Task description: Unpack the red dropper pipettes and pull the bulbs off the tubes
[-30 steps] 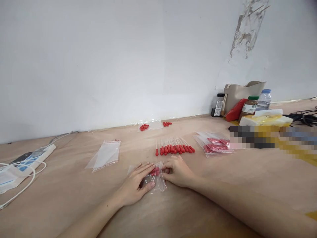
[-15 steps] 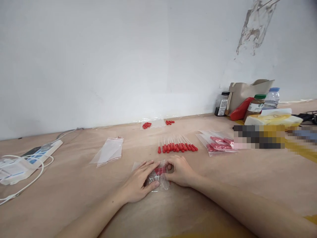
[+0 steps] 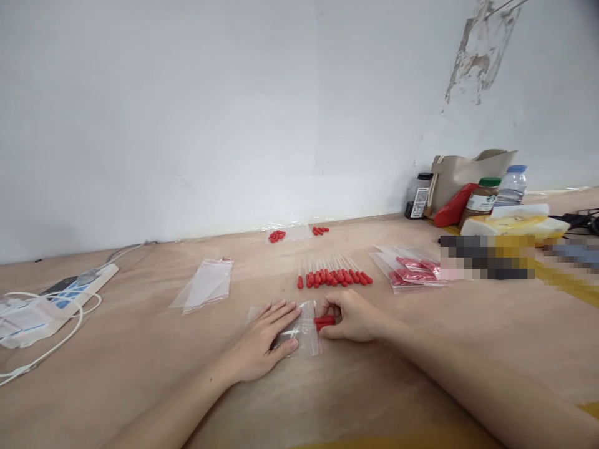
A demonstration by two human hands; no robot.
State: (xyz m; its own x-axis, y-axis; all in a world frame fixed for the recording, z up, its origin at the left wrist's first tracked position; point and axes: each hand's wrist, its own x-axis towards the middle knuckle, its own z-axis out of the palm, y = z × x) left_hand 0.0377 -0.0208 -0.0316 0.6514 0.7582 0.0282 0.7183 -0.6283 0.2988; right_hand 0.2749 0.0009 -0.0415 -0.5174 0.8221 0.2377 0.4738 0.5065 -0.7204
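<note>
Pale wall [image 3: 187, 125] at the back, peeling patch [image 3: 480, 56] up right, brown-covered surface [image 3: 154, 368] below. Work is front and center: a clear zip bag [image 3: 307, 333] lying flat, mouth end toward my right.

Left grip [image 3: 271, 333]: palm down, fingers stretched out, pressing the bag to the surface; pinching nothing. Right grip [image 3: 353, 317]: thumb and fingers curled in, closed around a few red-ended pieces [image 3: 324, 321] right at the bag's mouth edge. Looks like 2 or more; fingers hide the exact count. Can't tell whether their ends sit inside the mouth or just against it.

Step in hand, my judgement: passing the pieces through that mouth while the left pins the plastic. Direction, in or out, not clear from here. Next move seems to call for a steady left palm, the 2 plastic layers apart at the mouth, and the right pinch level with the surface, so the ends don't snag on the zip edge.

Around it: row of red-ended sticks [image 3: 334, 277] just beyond my right grip, ends toward me. Bags with red contents [image 3: 414, 271] stacked to the right of the row. Flat clear bags [image 3: 208, 285] off to the left. More red pieces [image 3: 277, 237] on plastic near the wall.
</note>
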